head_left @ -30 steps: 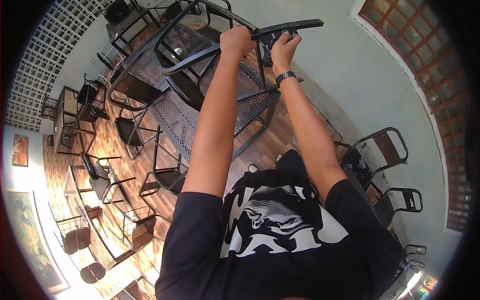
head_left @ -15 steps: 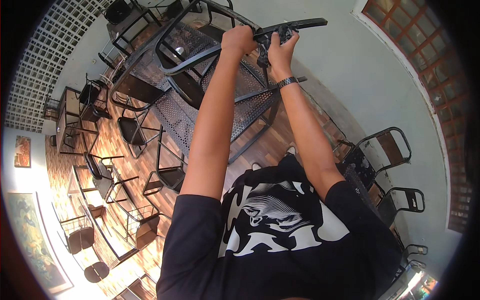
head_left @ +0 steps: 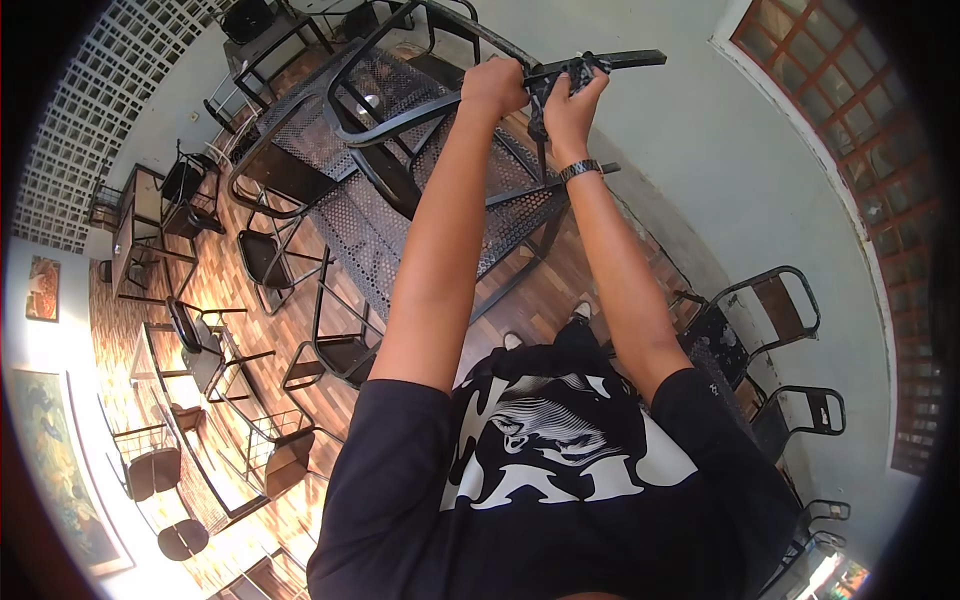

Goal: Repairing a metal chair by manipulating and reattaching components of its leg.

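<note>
A black metal chair (head_left: 390, 126) lies tipped over on a perforated metal table (head_left: 350, 240), its tubular frame raised toward the top of the view. My left hand (head_left: 494, 86) is closed on that frame, close to a flat bar. Just to its right, my right hand (head_left: 572, 110) grips a dark, mottled cloth (head_left: 588, 66) pressed around the bar, with part of the cloth hanging below it. A watch band circles my right wrist. My left fingertips are hidden behind my hand.
Chairs (head_left: 265, 258) and tables (head_left: 130, 236) crowd the wooden floor (head_left: 280, 320) at the left. More chairs (head_left: 780, 305) stand along the grey wall (head_left: 720, 150) at the right, below a red-framed window (head_left: 820, 120). Framed pictures (head_left: 45, 440) are on the left wall.
Both my hands have shifted slightly right in the view, still on the frame and cloth, and the table and bar appear shifted too. My feet show more on the floor.
</note>
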Motion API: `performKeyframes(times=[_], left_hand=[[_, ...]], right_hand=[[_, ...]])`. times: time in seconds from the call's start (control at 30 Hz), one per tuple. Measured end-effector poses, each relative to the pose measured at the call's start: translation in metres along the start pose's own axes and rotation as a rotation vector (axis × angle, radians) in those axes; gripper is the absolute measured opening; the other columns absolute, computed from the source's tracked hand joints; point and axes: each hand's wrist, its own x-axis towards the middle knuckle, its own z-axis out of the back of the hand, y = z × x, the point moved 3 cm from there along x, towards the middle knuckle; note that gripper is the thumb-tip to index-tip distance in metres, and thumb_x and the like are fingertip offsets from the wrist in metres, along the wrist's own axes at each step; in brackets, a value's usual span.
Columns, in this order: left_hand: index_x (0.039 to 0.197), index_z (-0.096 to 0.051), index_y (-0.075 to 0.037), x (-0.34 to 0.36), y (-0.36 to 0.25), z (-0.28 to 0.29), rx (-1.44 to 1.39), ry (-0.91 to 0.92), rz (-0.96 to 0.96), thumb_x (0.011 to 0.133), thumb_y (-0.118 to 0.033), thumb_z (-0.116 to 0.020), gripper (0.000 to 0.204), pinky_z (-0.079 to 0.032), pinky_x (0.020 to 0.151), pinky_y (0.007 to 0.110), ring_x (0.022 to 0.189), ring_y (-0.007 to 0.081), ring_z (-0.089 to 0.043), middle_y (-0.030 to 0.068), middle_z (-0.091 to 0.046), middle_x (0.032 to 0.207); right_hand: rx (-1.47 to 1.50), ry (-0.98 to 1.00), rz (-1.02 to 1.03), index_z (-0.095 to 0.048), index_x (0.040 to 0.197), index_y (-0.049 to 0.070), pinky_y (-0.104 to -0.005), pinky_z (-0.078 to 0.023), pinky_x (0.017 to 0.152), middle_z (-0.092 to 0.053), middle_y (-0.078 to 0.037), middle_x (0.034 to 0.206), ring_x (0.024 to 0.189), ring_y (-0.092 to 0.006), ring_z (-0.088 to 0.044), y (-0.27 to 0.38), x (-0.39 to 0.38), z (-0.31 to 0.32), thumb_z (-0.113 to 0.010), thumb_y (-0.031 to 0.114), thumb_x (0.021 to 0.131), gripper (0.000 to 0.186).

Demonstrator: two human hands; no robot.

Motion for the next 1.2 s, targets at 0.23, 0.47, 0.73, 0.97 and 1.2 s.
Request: performKeyframes(times=[0.23, 0.47, 0.73, 0.97, 1.2], left_hand=[[0.086, -0.072, -0.004, 0.001, 0.003, -0.002, 0.017, 0.014, -0.011, 0.069, -0.02, -0.068, 0.024, -0.054, 0.081, 0.045, 0.092, 0.0354, -0.068, 0.02, -0.07, 0.096], [0.085, -0.072, -0.003, 0.002, 0.0, -0.004, 0.022, -0.035, -0.015, 0.069, -0.015, -0.069, 0.02, -0.054, 0.079, 0.045, 0.092, 0.0353, -0.068, 0.0187, -0.07, 0.096], [0.089, -0.072, -0.004, 0.003, 0.003, -0.006, 0.011, -0.034, -0.037, 0.072, -0.015, -0.069, 0.02, -0.054, 0.08, 0.044, 0.093, 0.0354, -0.068, 0.0183, -0.07, 0.098], [0.09, -0.071, -0.004, 0.005, 0.003, -0.01, 0.054, -0.023, -0.032, 0.076, -0.021, -0.07, 0.021, -0.054, 0.078, 0.045, 0.093, 0.0353, -0.067, 0.0176, -0.07, 0.096], [0.089, -0.072, -0.005, 0.004, -0.001, -0.01, 0.034, -0.042, -0.012, 0.077, -0.026, -0.072, 0.023, -0.055, 0.077, 0.045, 0.091, 0.0352, -0.068, 0.0174, -0.07, 0.095]], right_hand=[[0.025, 0.009, -0.004, -0.033, 0.129, -0.004, -0.0448, -0.036, 0.103, -0.045, -0.027, 0.124, 0.115, -0.0409, -0.048, 0.002, -0.007, -0.003, -0.058, 0.009, 0.082, 0.055], [0.053, -0.046, 0.025, -0.033, 0.13, -0.002, -0.0439, -0.032, 0.106, -0.042, -0.026, 0.127, 0.121, -0.037, -0.043, 0.003, -0.006, -0.002, -0.062, 0.008, 0.079, 0.059], [0.371, -0.11, -0.296, -0.03, 0.131, 0.002, -0.0357, -0.042, 0.096, -0.047, -0.015, 0.12, 0.107, -0.0241, -0.051, 0.004, -0.003, -0.008, -0.057, 0.002, 0.084, 0.054], [0.47, -0.129, -0.44, -0.027, 0.133, 0.004, -0.0354, -0.043, 0.095, -0.048, -0.014, 0.119, 0.11, -0.0229, -0.05, 0.011, 0.001, -0.001, -0.052, 0.001, 0.088, 0.052], [0.497, -0.098, -0.471, -0.027, 0.133, 0.003, -0.0348, -0.043, 0.094, -0.048, -0.015, 0.119, 0.107, -0.0229, -0.051, 0.008, 0.0, 0.001, -0.054, 0.002, 0.087, 0.053]])
